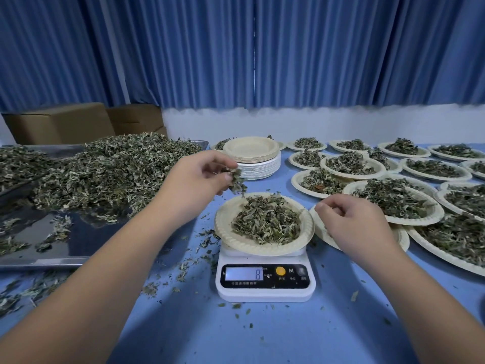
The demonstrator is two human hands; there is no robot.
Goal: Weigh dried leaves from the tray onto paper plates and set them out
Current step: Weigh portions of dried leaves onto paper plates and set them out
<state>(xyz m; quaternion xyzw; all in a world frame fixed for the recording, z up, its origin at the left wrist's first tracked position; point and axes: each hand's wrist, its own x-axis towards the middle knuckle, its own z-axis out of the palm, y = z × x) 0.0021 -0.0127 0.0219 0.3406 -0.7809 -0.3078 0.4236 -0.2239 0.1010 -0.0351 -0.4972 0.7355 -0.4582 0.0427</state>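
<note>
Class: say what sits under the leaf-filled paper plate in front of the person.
A white digital kitchen scale carries the round beige paper plate heaped with dried green leaves; its display reads 8. The plate hides the scale's weighing platform.

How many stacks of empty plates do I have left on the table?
1: the stack of empty plates stands behind the scale, right of the tray. Nothing suggests a hidden one.

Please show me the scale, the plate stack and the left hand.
scale (269,275), head view, on its black front panel.
plate stack (250,148), head view, on the top plate's inside.
left hand (195,177), head view, on the back of the hand.
</note>
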